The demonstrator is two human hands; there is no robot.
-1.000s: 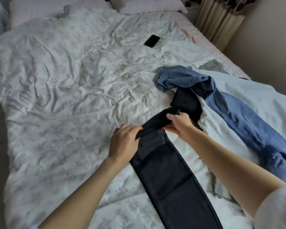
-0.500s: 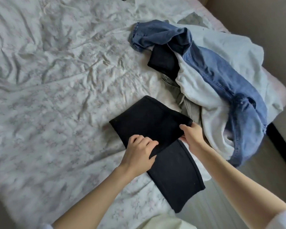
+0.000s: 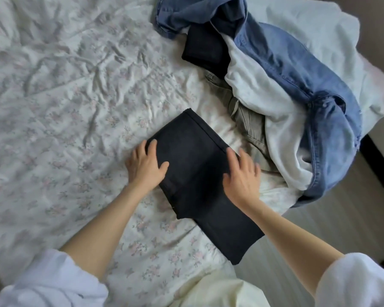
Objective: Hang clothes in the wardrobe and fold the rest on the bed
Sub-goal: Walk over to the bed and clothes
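Observation:
Dark navy trousers (image 3: 193,156) lie folded over on the flowered bed cover (image 3: 64,107), their lower end reaching past the bed's near edge. My left hand (image 3: 148,163) lies flat on the fold's left edge, fingers spread. My right hand (image 3: 242,176) presses flat on the right side of the fold. A heap of clothes sits to the right: blue jeans (image 3: 297,69), a white garment (image 3: 259,103), a grey-green garment (image 3: 246,122) and a second dark piece (image 3: 204,47).
The bed's right edge drops to a grey floor (image 3: 341,222) with a dark strip along the wall. My white sleeves and pale trousers fill the bottom of the view.
The upper part of the dark trousers has been folded down over the lower part. Both hands went from pinching the cloth to lying flat on it. The view tilted further down.

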